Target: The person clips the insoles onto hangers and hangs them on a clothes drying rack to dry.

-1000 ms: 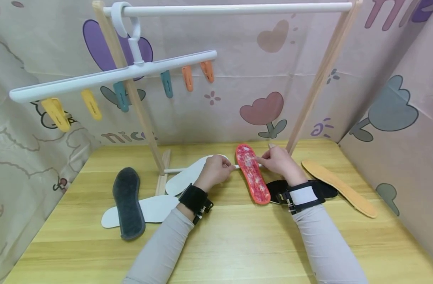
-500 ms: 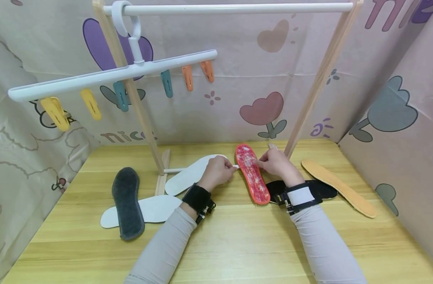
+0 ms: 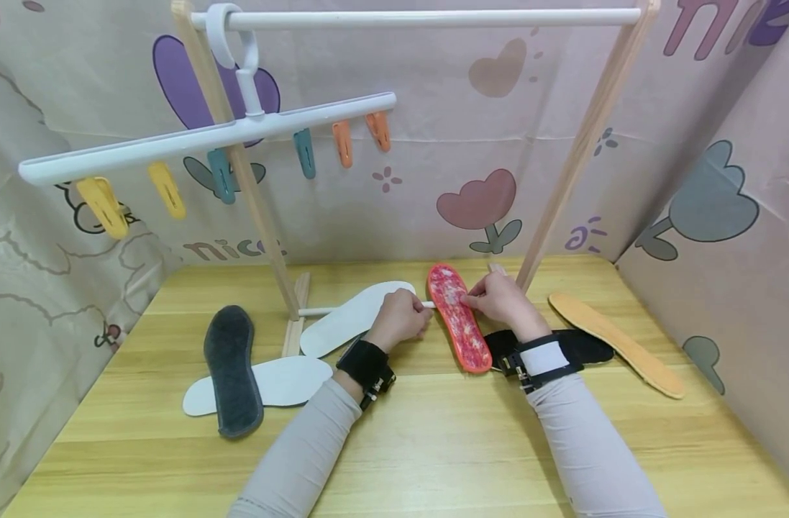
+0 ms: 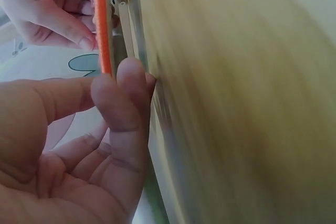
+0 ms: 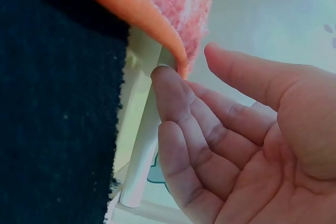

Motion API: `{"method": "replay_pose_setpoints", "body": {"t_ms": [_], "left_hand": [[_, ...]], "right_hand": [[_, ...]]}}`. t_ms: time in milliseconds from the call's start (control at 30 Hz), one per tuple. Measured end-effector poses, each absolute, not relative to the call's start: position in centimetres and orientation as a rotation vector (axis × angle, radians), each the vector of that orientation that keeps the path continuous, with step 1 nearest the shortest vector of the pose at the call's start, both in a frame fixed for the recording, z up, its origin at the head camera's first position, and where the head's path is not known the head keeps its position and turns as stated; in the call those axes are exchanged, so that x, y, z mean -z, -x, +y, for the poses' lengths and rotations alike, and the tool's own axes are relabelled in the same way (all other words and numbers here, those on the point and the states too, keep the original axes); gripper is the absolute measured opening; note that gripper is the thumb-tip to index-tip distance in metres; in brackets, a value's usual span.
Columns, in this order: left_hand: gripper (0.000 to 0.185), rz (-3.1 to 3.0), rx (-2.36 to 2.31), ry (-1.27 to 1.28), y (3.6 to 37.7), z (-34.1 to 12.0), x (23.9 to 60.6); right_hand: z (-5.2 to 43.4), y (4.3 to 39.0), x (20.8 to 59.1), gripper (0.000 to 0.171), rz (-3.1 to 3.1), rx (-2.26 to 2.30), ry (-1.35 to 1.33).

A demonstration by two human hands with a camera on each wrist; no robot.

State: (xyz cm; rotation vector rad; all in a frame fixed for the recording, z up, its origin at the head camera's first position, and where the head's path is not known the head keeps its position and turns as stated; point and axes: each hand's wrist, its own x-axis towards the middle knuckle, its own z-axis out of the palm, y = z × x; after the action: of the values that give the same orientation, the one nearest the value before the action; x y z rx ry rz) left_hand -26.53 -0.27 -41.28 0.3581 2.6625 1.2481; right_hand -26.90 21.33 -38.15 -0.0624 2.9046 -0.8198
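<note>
The right hand point(image 3: 501, 301) pinches the red insole point(image 3: 464, 327) lying over the low rod point(image 3: 315, 311); the left hand point(image 3: 399, 315), fingertips close together, sits just beside it, any hold unclear. A hanger point(image 3: 154, 144) bears clips point(image 3: 167, 190) above the wooden table point(image 3: 452, 439), before printed cloth point(image 3: 342, 216).

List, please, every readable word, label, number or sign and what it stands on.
"nice": on the patterned backdrop, low left.
Large letters on its upper right: cut off by the picture's edge, not readable whole.
No other readable text, including on the red insole.
</note>
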Motion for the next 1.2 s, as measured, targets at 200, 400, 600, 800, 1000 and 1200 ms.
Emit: {"method": "replay_pose_setpoints", "body": {"t_ms": [200,400,600,800,1000,1200], "left_hand": [[0.025,2.640,-1.271,-0.352,26.37,0.08,41.29],[0.029,2.608,-1.278,-0.335,26.30,0.15,41.32],[0.030,2.589,-1.281,-0.336,26.24,0.21,41.32],[0.028,2.540,-1.327,-0.310,26.07,0.26,41.26],[0.026,2.500,-1.357,-0.294,25.96,0.24,41.22],[0.026,2.481,-1.354,-0.299,25.91,0.33,41.12]], "right_hand": [[21.18,26.95,38.21,0.031,2.891,0.846,0.066],[21.03,26.91,38.41,0.029,2.858,0.899,0.084],[20.93,26.96,38.54,0.026,2.870,0.913,0.102],[20.79,26.90,38.56,0.025,2.889,0.893,0.112],[20.64,27.02,38.63,0.025,2.872,0.908,0.095],[20.47,26.87,38.63,0.026,2.854,0.934,0.092]]}}
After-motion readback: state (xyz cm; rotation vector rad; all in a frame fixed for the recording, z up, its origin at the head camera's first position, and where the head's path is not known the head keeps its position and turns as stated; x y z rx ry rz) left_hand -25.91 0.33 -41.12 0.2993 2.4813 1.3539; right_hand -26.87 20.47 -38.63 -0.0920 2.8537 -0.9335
